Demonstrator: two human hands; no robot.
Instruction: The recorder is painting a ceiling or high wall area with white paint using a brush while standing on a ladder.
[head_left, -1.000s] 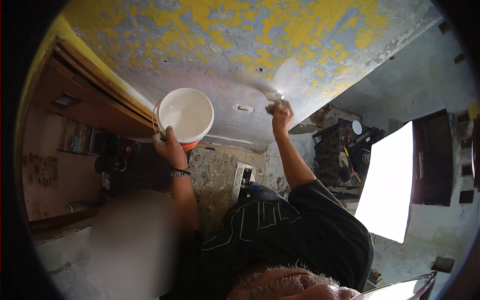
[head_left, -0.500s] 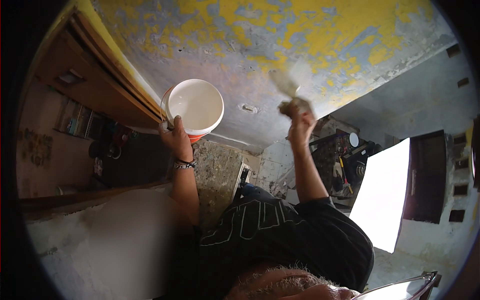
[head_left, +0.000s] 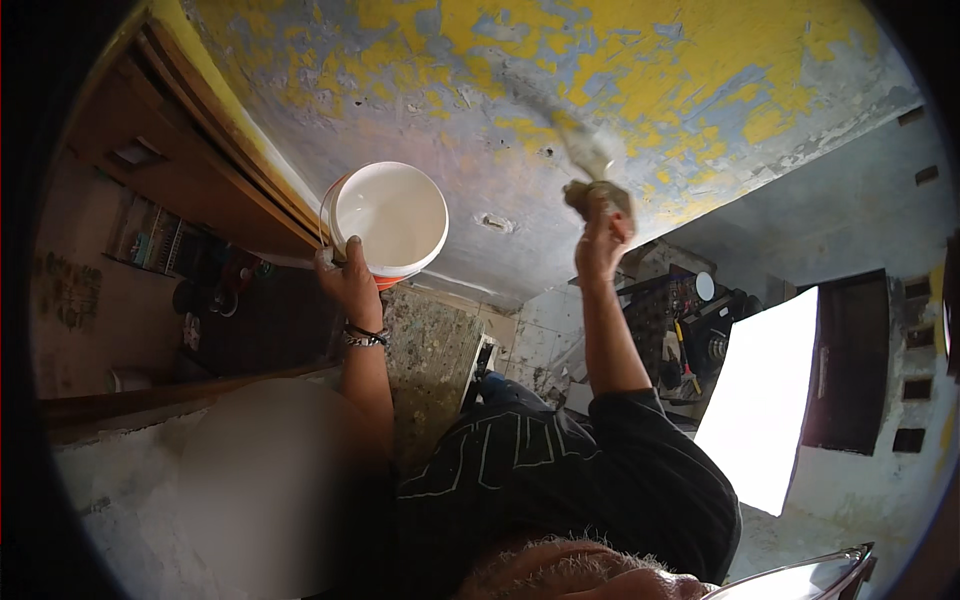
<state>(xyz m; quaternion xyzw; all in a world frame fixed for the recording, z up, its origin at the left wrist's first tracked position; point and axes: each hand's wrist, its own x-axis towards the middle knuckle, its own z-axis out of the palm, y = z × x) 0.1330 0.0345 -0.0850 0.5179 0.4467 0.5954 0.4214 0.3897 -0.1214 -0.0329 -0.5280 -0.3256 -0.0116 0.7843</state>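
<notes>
My left hand (head_left: 350,285) grips a white plastic bucket (head_left: 400,220) by its side, thumb near the rim. The bucket is tilted, so its pale inside faces me; orange shows on its outer side, and a thin wire handle hangs at its left. My right hand (head_left: 602,240) is closed around what looks like a broad paintbrush (head_left: 592,160), blurred by motion. Its pale, shiny head lies close to the wall (head_left: 420,110), whose yellow paint is patchy over grey. A darker, wet-looking streak (head_left: 525,92) runs up the wall from the brush head.
A brown wooden door frame (head_left: 215,150) stands at the left. Below lies a paint-spattered board (head_left: 425,350). Tools and other clutter (head_left: 685,330) fill a dark surface at the right, beside a brightly lit white panel (head_left: 760,400). A small fitting (head_left: 494,222) sits in the wall.
The paintbrush head has swung slightly down the wall, and the darker streak shows above it now. My left hand and the bucket have hardly moved.
</notes>
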